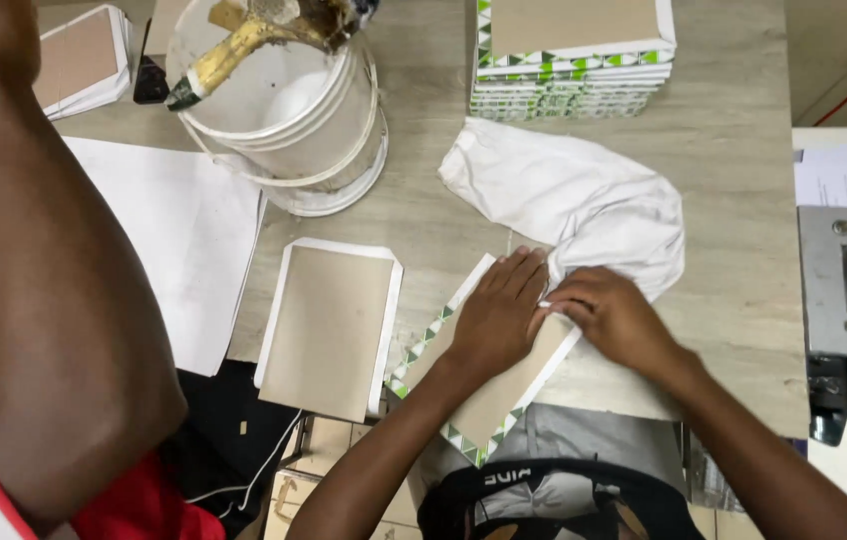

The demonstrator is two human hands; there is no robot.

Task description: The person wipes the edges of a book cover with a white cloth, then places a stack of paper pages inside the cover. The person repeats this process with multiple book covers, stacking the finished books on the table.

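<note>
A small bookbinding or cover-making workshop, as I see it from the head camera.

At the top of the frame a white glue bucket (284, 120) with a paste-caked brush (244, 40) stands on the wooden table (744, 200); upper right, a stack of finished covers (574, 60) with green-and-white patterned edges; at centre, a bare grey board on white paper (329, 325); beside it a white wiping cloth (584, 205); at the right edge, a metal bracket (834, 280).
</note>
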